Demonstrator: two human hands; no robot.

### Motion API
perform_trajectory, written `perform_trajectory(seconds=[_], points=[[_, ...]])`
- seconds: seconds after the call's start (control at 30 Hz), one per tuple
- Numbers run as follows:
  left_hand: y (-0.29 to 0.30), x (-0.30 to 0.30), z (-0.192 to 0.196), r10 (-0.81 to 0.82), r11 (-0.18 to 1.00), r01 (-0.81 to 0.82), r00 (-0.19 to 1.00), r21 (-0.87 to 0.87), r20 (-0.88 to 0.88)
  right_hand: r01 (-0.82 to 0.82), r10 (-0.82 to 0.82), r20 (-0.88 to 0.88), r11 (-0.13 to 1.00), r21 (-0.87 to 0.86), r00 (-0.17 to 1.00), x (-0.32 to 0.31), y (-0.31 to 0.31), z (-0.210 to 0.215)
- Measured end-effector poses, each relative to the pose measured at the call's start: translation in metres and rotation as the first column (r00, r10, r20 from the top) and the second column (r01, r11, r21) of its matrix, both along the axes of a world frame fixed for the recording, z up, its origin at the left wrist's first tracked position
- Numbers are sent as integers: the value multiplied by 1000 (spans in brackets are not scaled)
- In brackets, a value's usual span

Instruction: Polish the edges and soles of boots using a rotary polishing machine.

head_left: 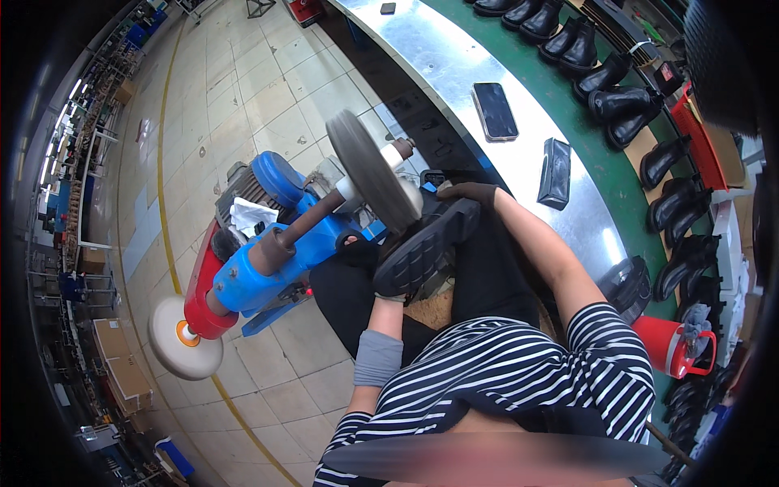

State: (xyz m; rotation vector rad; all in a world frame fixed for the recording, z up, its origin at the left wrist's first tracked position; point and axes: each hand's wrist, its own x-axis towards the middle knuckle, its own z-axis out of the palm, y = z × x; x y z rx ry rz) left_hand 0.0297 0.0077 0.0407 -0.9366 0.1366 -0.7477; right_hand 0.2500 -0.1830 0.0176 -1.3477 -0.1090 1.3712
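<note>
A black boot (426,247), its ridged sole turned toward me, is held against the dark buffing wheel (373,170) of a blue polishing machine (300,223). My left hand (389,297) grips the near end of the boot from below; its fingers are mostly hidden behind the sole. At the far end, my right hand (469,192), in a dark brown glove, is closed on the boot beside the wheel. The wheel's face looks smeared, as if turning. A pale, round wheel (185,337) sits on the machine's other end.
To the right runs a metal-topped bench (454,49) bearing a phone (495,111) and a black case (555,173). Beyond it, several black boots (621,105) line a green surface (519,40). A red jug (661,345) stands near my right elbow. Tiled floor (260,357) lies left.
</note>
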Motion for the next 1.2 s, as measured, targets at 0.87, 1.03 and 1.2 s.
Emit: perform_trajectory(seconds=[0.87,1.03,1.2], points=[[-101,-34,40,488,29,138,862,990,-134,98,-51,-167,952,289,985,-12,67,-42],[-100,-47,51,525,125,128,833,984,-175,-11,80,-270,968,250,959,-32,87,-7],[-104,-39,51,532,69,-15,846,998,-24,30,4,-150,975,221,989,-28,62,16]])
